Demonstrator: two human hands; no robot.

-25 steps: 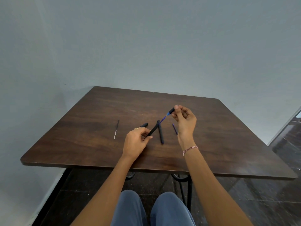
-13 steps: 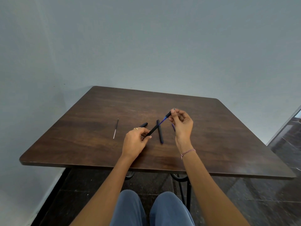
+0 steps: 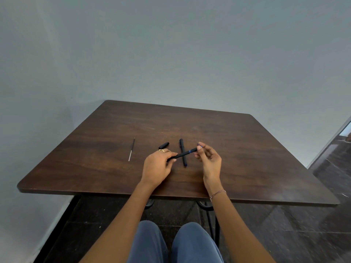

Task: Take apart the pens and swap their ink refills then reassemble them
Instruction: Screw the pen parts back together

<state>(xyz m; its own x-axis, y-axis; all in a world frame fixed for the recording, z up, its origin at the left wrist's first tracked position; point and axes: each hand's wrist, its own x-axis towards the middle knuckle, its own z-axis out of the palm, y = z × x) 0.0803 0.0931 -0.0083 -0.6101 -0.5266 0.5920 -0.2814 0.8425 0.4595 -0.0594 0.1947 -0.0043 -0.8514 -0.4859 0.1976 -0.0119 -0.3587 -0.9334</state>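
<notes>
Pen point(image 3: 180, 155), slim and black, is pinched at its ends by left hand point(image 3: 156, 167) and right hand point(image 3: 209, 160).

A pen point(image 3: 178, 156) spans the gap between the left hand point(image 3: 157, 167) and the right hand point(image 3: 209, 160), above the table point(image 3: 247, 158). Under it, between the hands, a second pen point(image 3: 182, 146) lies on the table, crossing it. A cap point(image 3: 164, 145) lies just behind the left hand, and a refill point(image 3: 131, 149) lies well to that hand's left.

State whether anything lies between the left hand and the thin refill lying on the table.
Nothing visible does. Only bare table separates the left hand from the refill. The cap lies beyond the hand, off that path. That hand grips a pen.
</notes>
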